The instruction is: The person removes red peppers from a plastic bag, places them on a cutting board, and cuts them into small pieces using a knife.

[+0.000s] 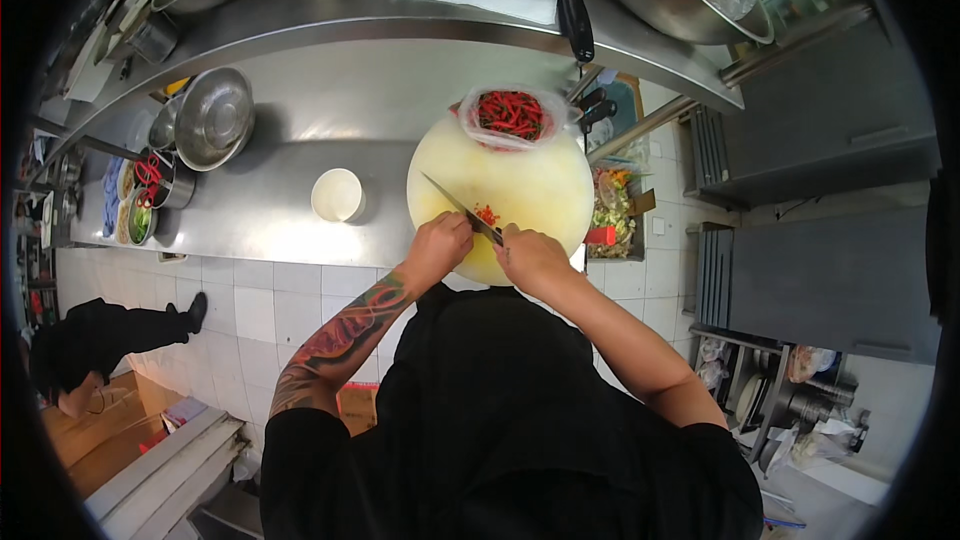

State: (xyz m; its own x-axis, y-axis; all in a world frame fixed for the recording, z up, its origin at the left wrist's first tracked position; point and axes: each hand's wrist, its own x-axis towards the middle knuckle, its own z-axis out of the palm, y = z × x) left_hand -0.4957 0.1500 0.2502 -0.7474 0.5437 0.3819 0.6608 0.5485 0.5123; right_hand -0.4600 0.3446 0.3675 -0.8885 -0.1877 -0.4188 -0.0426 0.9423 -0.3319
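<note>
My right hand [531, 253] grips the kitchen knife [448, 193] by its handle, and the blade points away to the upper left over a round, yellowed cutting board [544, 187]. Beside the blade lies a small heap of chopped red chili [487, 214]. The fingers of my left hand [444, 244] are curled down on the board, close to the near side of the blade; whatever is under them is hidden. At the board's far edge rests an opened clear plastic bag [471, 118] full of whole red chilies [511, 115]. A white cup [337, 196] stands left of the board on the steel counter [281, 229].
Steel bowls [216, 118] and red-handled scissors [148, 174] sit at the counter's left. A steel shelf [315, 30] overhangs the back, with a black-handled tool [576, 19] projecting past its edge. A scrap-filled bin [616, 221] is at the right. Another person [112, 334] is at the far left.
</note>
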